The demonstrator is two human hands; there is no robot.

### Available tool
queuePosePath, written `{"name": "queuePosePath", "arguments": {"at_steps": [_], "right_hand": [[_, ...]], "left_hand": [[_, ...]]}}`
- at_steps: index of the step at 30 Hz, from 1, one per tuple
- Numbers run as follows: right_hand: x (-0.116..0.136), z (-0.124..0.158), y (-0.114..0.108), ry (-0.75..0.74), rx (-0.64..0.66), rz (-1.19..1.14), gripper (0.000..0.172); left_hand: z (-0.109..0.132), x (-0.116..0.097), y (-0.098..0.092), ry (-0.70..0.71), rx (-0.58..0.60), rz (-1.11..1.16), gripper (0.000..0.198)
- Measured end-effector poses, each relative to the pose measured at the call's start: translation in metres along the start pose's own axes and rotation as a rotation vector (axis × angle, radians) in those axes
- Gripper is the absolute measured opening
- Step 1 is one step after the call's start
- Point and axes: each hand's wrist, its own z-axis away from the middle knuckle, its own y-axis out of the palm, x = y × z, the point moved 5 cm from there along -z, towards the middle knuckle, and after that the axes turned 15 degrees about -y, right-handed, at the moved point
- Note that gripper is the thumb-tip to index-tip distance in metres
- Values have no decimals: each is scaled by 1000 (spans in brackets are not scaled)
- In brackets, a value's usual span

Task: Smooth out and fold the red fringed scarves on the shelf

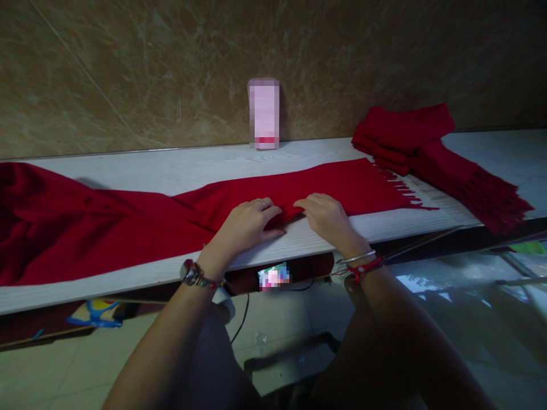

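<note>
A long red scarf (337,185) lies stretched along the narrow white table, its fringed end pointing right. Toward the left it spreads wider and is wrinkled. My left hand (248,225) has the scarf's near edge between its thumb and fingers. Just to the right, my right hand (327,219) pinches the same edge, with its thumb hidden from view. Between the two hands the cloth is slightly bunched and raised off the tabletop. A second red scarf (405,134), folded and fringed, rests at the right.
A phone (264,114) in a pink case leans against the brown marbled wall (171,68) behind the white table (132,165). Below the table edge are a lit screen (274,277), a blue object (96,315) on a shelf, and a dark cable (243,320).
</note>
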Motion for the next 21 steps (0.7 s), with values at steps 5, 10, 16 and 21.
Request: {"name": "queuePosePath", "arguments": {"at_steps": [5, 10, 16, 21], "right_hand": [[2, 1, 2, -26, 65, 38, 30], [-4, 8, -2, -32, -6, 47, 28], [-11, 14, -5, 19, -15, 90, 24], [-9, 14, -4, -9, 19, 100, 22]], "left_hand": [[-1, -1, 1, -54, -21, -49, 25], [0, 2, 1, -61, -53, -104, 25], [-1, 3, 5, -31, -64, -104, 26], [-1, 3, 7, -8, -77, -111, 27]]}}
